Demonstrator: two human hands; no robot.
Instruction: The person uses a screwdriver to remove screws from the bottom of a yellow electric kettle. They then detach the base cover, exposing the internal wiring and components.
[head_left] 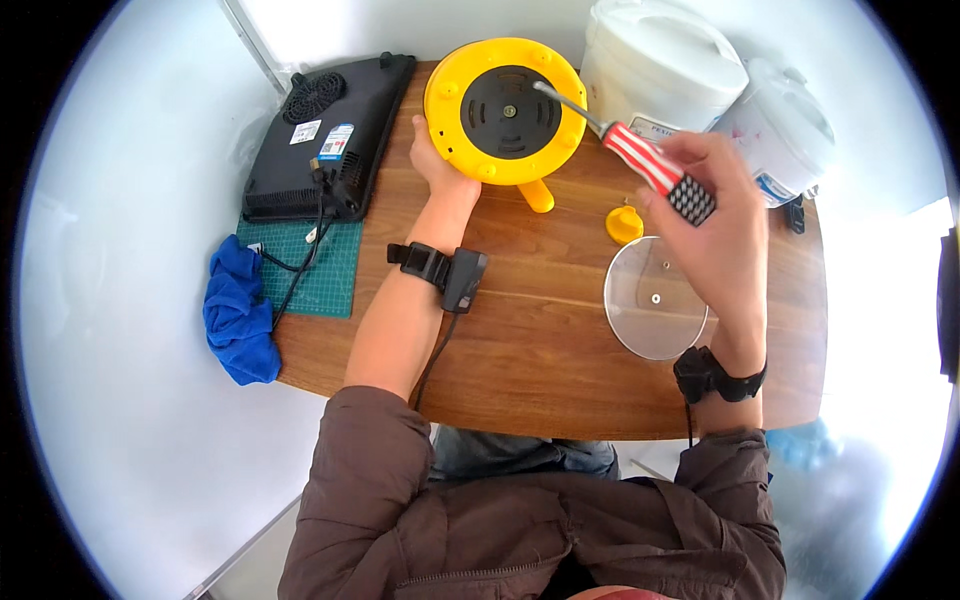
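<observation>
"Yellow plastic is being worked on, it seems. Where is it held?"

"Near the far edge of the table (540, 330). The round yellow body (447, 105) is gripped by the left hand (442, 172) at its lower left rim, with most of the fingers hidden behind. Whether weight is also borne by the wood cannot be told. Its middle is filled by a black disc (486, 125)."

"And the right hand (718, 205)?"

"The striped handle of a screwdriver (640, 158) is held in it, fingers closed around. The shaft is slanted toward the disc; the tip is seen against its upper right edge, and contact cannot be confirmed."

"What can be counted as done?"

"A screw (509, 111) is seated at the disc's centre, so disc and body are judged to be joined, though the tightness cannot be read."

"And left?"

"The screwdriver work is probably unfinished, since the tool is held ready but its tip is not set on the screw. Whether the screw is being driven or loosened cannot be settled. The yellow knob (624, 227) and clear round lid (635, 310) are seen lying loose on the table, to the right of the left forearm, attached to nothing."

"Anything else handled?"

"The black appliance (320, 165) and blue cloth (240, 320) are touched by neither hand."
</observation>
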